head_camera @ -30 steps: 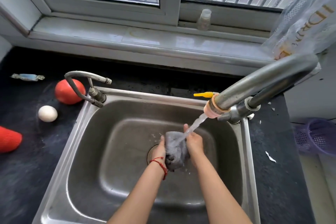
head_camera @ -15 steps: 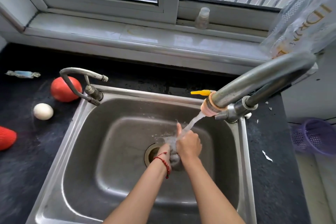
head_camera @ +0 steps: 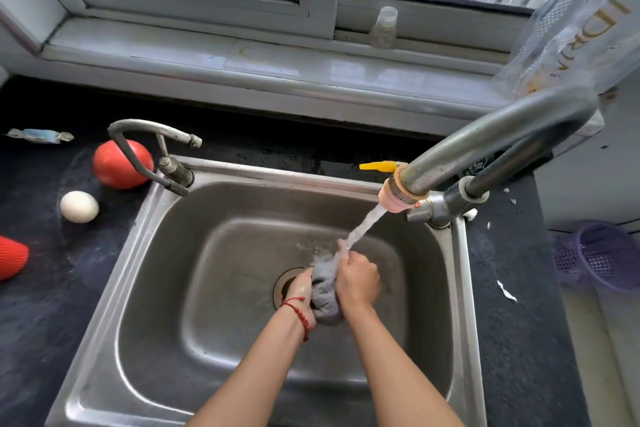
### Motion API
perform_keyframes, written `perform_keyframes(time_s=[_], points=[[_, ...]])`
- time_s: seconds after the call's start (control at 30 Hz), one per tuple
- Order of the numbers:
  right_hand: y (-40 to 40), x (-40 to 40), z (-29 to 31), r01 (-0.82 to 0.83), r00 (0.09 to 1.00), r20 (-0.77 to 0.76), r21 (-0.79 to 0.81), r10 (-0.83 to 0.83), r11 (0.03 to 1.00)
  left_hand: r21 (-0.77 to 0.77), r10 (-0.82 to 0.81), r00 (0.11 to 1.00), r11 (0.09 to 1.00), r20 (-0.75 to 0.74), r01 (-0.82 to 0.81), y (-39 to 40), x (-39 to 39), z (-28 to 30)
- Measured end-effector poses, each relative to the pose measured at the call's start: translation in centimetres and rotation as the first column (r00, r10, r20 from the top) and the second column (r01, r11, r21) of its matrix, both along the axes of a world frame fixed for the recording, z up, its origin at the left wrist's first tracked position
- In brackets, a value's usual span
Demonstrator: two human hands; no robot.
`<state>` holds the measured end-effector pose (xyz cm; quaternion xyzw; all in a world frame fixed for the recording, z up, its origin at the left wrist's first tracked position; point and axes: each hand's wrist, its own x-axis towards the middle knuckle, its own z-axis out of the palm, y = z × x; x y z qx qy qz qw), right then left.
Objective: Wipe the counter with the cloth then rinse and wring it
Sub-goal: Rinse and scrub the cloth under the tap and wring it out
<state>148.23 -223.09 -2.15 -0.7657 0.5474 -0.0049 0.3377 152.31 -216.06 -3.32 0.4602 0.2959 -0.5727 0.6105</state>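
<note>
A wet grey cloth point(head_camera: 325, 291) is bunched between both my hands over the steel sink point(head_camera: 166, 253), just right of the drain point(head_camera: 285, 282). My left hand point(head_camera: 301, 295), with a red string on its wrist, grips the cloth's left side. My right hand point(head_camera: 358, 279) closes over its right and upper part. Water streams from the large faucet point(head_camera: 485, 146) at the right onto the cloth's top and my right hand. The dark counter point(head_camera: 52, 305) surrounds the sink.
A smaller faucet point(head_camera: 152, 146) stands at the sink's back left corner. On the left counter lie a tomato point(head_camera: 117, 165), an egg point(head_camera: 79, 206), a red cup point(head_camera: 10, 262) and a wrapped candy point(head_camera: 38, 135). A purple basket point(head_camera: 599, 256) sits at the right; a small bottle point(head_camera: 382, 26) stands on the windowsill.
The hands have squeezed together around the cloth: it hung open between them a second ago and is now a tight wad. They stay under the running stream.
</note>
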Motion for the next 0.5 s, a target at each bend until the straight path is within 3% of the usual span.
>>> perform_keyframes(time_s=[0.07,0.17,0.23,0.33,0.37,0.43,0.5], points=[[-0.8,-0.2,-0.3,0.139,0.961,0.206,0.215,-0.183,0.967,0.106,0.141,0.989,0.984,0.035,-0.144,0.2,0.2,0.2],[-1.5,-0.3,0.1,0.154,0.839,0.365,0.552,-0.404,0.819,0.197,0.193,0.979,0.959,0.067,-0.202,1.2,0.4,-0.3],[-1.6,-0.6,0.4,0.105,0.798,0.366,0.698,-0.479,0.708,0.246,0.130,0.988,0.958,0.081,-0.147,1.9,0.6,0.1],[-0.8,-0.8,1.1,0.006,0.803,0.371,0.777,-0.466,0.629,0.495,-0.133,0.958,0.869,0.253,-0.010,2.1,1.2,-0.1],[-0.6,-0.8,1.3,-0.023,0.804,0.385,0.782,-0.454,0.623,0.458,-0.188,0.940,0.888,0.286,0.039,1.8,1.3,0.3],[0.0,-0.8,1.9,-0.061,0.815,0.394,0.787,-0.425,0.613,0.177,-0.119,0.974,0.981,0.193,0.084,1.0,1.0,1.5],[0.1,-1.0,2.5,-0.095,0.854,0.383,0.781,-0.352,0.617,-0.004,-0.020,0.992,1.000,0.121,0.021,0.3,0.8,2.0]])
